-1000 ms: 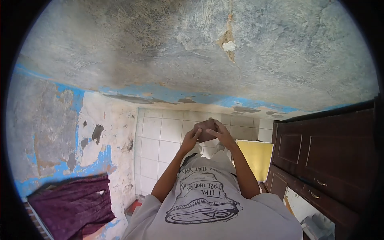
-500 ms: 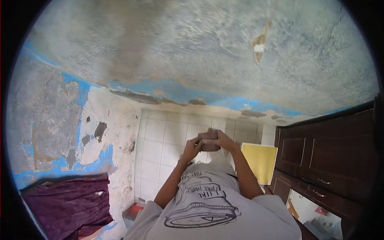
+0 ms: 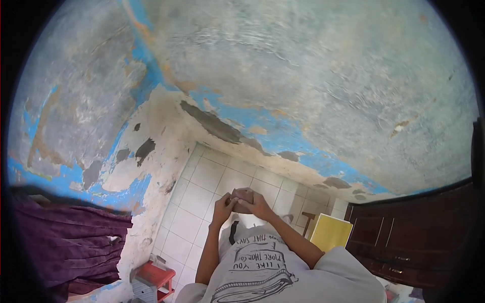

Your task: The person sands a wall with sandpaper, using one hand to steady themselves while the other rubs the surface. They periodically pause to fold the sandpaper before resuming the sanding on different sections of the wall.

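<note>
A small reddish-brown object (image 3: pixel 243 203) with rounded edges is held in front of my body, at waist height. Its exact kind is not clear at this size. My left hand (image 3: pixel 223 207) grips its left side, thumb resting on the near face. On the opposite side, the fingers of my right hand (image 3: pixel 259 206) are wrapped round the edge. Both hands are closed on it, and parts of it are hidden behind the fingers. Below them is the printed grey shirt (image 3: pixel 257 262) that I wear.
Peeling blue and grey wall (image 3: pixel 303 76) rises ahead. White tiles (image 3: pixel 202 174) cover the floor. A yellow panel (image 3: pixel 331 232) and dark wooden cabinets (image 3: pixel 399 227) stand on the right. At left are a purple curtain (image 3: pixel 76 247) and a red plastic item (image 3: pixel 156 275).
My view has turned left, bringing more of the wall corner and the red item into sight. Both hands, still on the brown object, appear lower and slightly left.
</note>
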Available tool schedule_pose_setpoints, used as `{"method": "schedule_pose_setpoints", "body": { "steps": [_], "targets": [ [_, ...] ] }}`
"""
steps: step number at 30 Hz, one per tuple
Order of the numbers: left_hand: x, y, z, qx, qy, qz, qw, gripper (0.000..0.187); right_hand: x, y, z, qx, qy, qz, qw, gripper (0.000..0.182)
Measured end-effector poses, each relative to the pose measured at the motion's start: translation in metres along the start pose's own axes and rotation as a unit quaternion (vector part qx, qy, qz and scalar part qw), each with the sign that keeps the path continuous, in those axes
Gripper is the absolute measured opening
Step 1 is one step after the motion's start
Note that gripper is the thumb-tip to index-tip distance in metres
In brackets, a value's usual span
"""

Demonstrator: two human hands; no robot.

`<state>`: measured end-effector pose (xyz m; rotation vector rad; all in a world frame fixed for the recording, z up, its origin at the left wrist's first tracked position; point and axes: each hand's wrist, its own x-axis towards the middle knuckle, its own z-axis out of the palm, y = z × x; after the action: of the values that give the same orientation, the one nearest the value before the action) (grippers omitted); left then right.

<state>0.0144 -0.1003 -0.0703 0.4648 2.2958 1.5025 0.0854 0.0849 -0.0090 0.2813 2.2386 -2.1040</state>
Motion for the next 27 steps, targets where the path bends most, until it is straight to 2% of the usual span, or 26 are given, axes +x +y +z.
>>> {"method": "schedule_pose_setpoints", "body": {
  "steps": [6,7,10,11,14,18,19,20,23,25,27],
  "targets": [
    [-0.016,-0.030,-0.037,-0.013,0.020,-0.029,0.999,0.031,0.019,-0.002,0.049,-0.070,-0.029,0.024,0.997,0.046],
    [-0.018,-0.033,-0.038,-0.020,0.008,-0.060,0.998,0.030,0.022,0.002,0.049,-0.105,-0.045,0.043,0.993,0.046],
    [-0.018,-0.044,-0.029,-0.119,0.032,-0.088,0.988,0.030,0.025,0.003,0.048,-0.111,-0.040,0.031,0.993,0.048],
    [-0.017,-0.049,-0.028,-0.123,0.020,-0.089,0.988,0.028,0.030,0.018,0.043,-0.119,-0.045,0.062,0.990,0.049],
    [0.000,-0.059,-0.032,-0.128,-0.001,-0.094,0.987,0.025,0.050,0.019,0.032,-0.067,0.014,0.072,0.995,0.046],
    [0.036,-0.067,-0.048,-0.138,-0.001,-0.095,0.986,0.022,0.109,0.028,0.013,-0.067,0.137,-0.008,0.988,0.038],
    [0.046,-0.066,-0.055,-0.140,0.005,-0.085,0.986,0.022,0.124,-0.005,0.011,-0.123,0.177,-0.013,0.976,0.035],
    [0.061,-0.063,-0.063,-0.143,0.011,-0.073,0.987,0.022,0.141,-0.029,0.001,-0.158,0.171,0.068,0.970,0.036],
    [0.101,-0.053,-0.097,-0.132,0.018,-0.073,0.988,0.026,0.202,-0.029,-0.020,-0.133,0.232,-0.097,0.959,0.042],
    [0.129,-0.053,-0.112,-0.126,0.037,-0.051,0.990,0.024,0.232,-0.058,-0.028,-0.101,0.266,-0.217,0.934,0.045],
    [0.157,-0.053,-0.129,-0.105,0.037,-0.035,0.993,0.024,0.247,-0.088,-0.033,-0.059,0.252,-0.189,0.947,0.045]
  ]
}}
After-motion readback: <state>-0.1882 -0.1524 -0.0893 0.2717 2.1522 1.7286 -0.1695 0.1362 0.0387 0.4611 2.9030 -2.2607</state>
